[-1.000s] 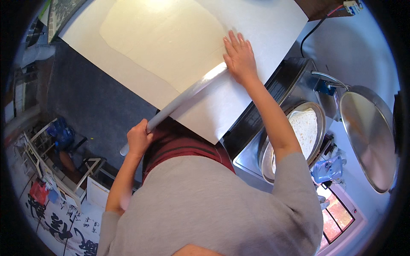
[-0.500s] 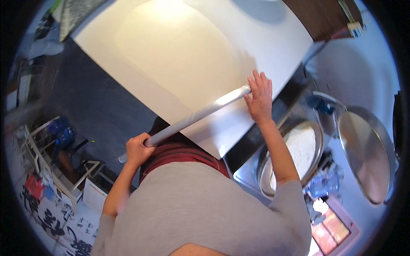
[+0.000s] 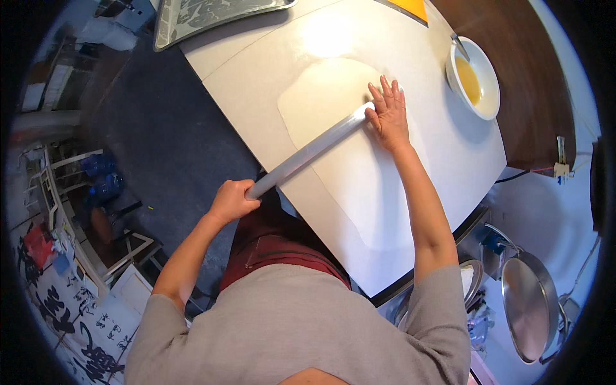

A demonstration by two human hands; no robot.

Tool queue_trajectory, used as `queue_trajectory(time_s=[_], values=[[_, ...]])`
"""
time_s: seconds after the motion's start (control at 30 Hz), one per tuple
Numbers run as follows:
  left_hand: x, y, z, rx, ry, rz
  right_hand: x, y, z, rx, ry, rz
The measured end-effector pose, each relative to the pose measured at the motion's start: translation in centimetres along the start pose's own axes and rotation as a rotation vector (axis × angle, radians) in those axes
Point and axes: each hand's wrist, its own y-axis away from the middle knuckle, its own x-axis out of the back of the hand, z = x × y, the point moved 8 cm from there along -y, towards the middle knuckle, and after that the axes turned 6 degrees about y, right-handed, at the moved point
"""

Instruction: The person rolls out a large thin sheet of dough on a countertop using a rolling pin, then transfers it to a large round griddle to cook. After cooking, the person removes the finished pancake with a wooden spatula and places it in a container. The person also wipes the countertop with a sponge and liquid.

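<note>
While the left hand (image 3: 233,201) grips the grey rod (image 3: 314,151) left of the worktop (image 3: 459,183), the rod's long axis slants away rightward to the splayed right hand (image 3: 390,122).

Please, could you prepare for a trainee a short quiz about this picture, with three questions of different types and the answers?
1. Which hand is closed around the pin?
2. True or false: the right hand has its fingers extended.
3. Choose one. The bowl contains:
A) red beads
B) yellow liquid
C) green leaves

Key:
1. The left hand.
2. True.
3. B.
</note>
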Motion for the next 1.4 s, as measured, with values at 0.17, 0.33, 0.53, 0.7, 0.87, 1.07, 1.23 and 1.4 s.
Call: queue_trajectory(time_s=[0.17,0.33,0.53,0.7,0.87,1.07,1.23,1.4], values=[[4.5,-3.0,-1.3,0.071,-0.052,0.032,-0.4,-7.6,-2.8,-0.009,-0.023,0.134],[10.1,-6.4,-3.0,0.089,-0.041,0.042,-1.5,-16.8,-6.6,0.024,-0.012,0.205],[15.4,-8.1,-4.1,0.045,-0.178,0.25,-2.1,-25.8,-10.5,0.031,-0.155,0.277],[14.5,-6.3,-3.7,-0.03,-0.141,0.243,1.9,-22.8,-8.8,0.004,-0.245,0.424],[9.5,-6.1,-3.8,0.077,0.221,-0.134,2.4,-12.2,-6.8,-0.079,-0.085,0.141],[10.0,-6.7,-4.7,0.134,0.092,-0.212,-1.7,-13.6,-7.4,-0.124,-0.016,0.074],[15.0,-5.8,-4.7,0.059,-0.218,0.277,-1.9,-24.0,-14.9,-0.158,-0.214,0.207],[19.4,-6.4,-2.4,-0.101,-0.33,0.319,6.1,-15.3,-18.5,0.135,-0.424,0.339]])
